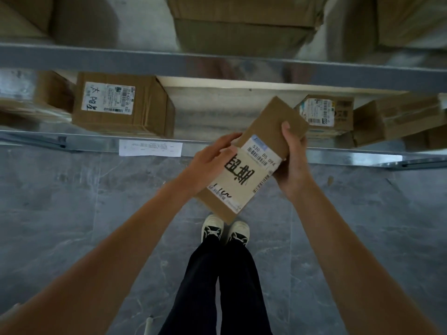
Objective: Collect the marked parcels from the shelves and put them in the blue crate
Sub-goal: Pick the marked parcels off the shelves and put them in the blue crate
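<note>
A long flat cardboard parcel (263,131) with a white shipping label and large black handwritten characters is held in the air in front of the lower shelf. My left hand (210,163) grips its left edge, fingers over the label's corner. My right hand (294,163) holds its right side, thumb on the top face. The parcel tilts, far end up to the right. No blue crate is in view.
The metal shelf rail (72,142) carries a white paper tag (150,148). A labelled brown box (123,105) sits on the left of the shelf, another labelled box (326,114) and more boxes on the right. Larger cartons (242,22) fill the shelf above. Grey tiled floor lies below, with my shoes.
</note>
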